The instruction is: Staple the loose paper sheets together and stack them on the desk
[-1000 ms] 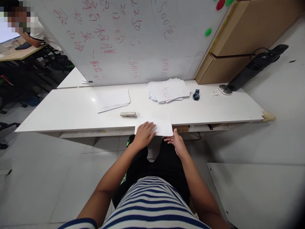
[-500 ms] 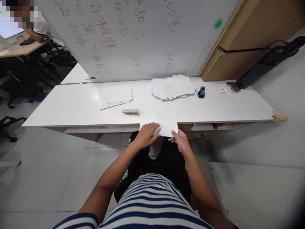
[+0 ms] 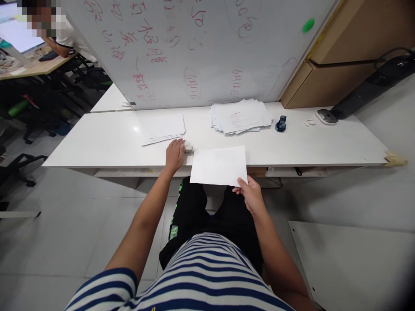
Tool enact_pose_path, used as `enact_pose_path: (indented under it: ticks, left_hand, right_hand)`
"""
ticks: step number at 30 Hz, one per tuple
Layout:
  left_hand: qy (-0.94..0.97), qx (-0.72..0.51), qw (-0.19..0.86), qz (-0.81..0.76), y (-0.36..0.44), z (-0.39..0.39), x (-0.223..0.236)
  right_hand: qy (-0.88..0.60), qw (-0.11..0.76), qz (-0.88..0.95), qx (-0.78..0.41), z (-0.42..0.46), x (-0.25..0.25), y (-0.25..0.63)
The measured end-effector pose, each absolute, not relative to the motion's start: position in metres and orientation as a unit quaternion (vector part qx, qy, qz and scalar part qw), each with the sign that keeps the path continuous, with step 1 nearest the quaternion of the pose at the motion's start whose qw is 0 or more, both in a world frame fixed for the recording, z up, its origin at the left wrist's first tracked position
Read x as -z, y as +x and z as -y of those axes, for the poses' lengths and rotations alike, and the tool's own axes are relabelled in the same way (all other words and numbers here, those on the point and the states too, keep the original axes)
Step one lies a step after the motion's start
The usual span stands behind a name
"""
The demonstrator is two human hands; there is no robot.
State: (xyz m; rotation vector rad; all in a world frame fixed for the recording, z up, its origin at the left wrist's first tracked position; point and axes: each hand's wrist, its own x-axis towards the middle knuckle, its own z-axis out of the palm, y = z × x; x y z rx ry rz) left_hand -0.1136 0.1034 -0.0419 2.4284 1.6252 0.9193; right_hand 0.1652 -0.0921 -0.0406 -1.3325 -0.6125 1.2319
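My right hand [image 3: 252, 192] pinches the near right corner of a white sheet of paper [image 3: 218, 166], thumb on top and fingers beneath. The sheet lies partly over the desk's front edge and partly above my lap. My left hand [image 3: 175, 154] is closed over a small grey stapler [image 3: 189, 149] on the desk, covering most of it. Only the stapler's right end shows, close to the paper's far left corner. A few thin sheets [image 3: 165, 127] lie just beyond my left hand.
A thick paper stack [image 3: 241, 116] sits at the back by the whiteboard [image 3: 210, 52]. To its right are a dark blue object [image 3: 281, 124], a small white item [image 3: 309, 122] and a black cylindrical device [image 3: 366, 93]. Cardboard boxes [image 3: 320, 84] stand behind. Another person sits far left.
My left hand has left the paper and moved left and forward onto the stapler. The paper, still in my right hand, now shows more of its surface, its far edge over the desk.
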Motion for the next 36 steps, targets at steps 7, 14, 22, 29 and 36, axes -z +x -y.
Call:
enact_pose_path:
  ticks: [7, 14, 22, 29, 36]
  left_hand:
    - [0.796, -0.325, 0.009, -0.511, -0.112, -0.095, 0.048]
    - [0.842, -0.306, -0.034, -0.442, -0.113, -0.079, 0.046]
    - [0.845, -0.329, -0.030, -0.421, -0.117, -0.081, 0.052]
    - [0.844, -0.330, -0.013, -0.423, -0.115, -0.078, 0.050]
    - [0.845, -0.310, -0.023, -0.435, -0.114, -0.077, 0.048]
  right_hand:
    - [-0.572, 0.570, 0.267, -0.526, 0.085, 0.040, 0.158]
    - [-0.568, 0.576, 0.262, -0.526, 0.082, 0.040, 0.156]
    - [-0.571, 0.560, 0.277, -0.532, 0.074, 0.045, 0.153]
    - [-0.580, 0.554, 0.289, -0.522, 0.066, 0.042, 0.156]
    - [-0.578, 0.555, 0.301, -0.517, 0.066, 0.042, 0.156]
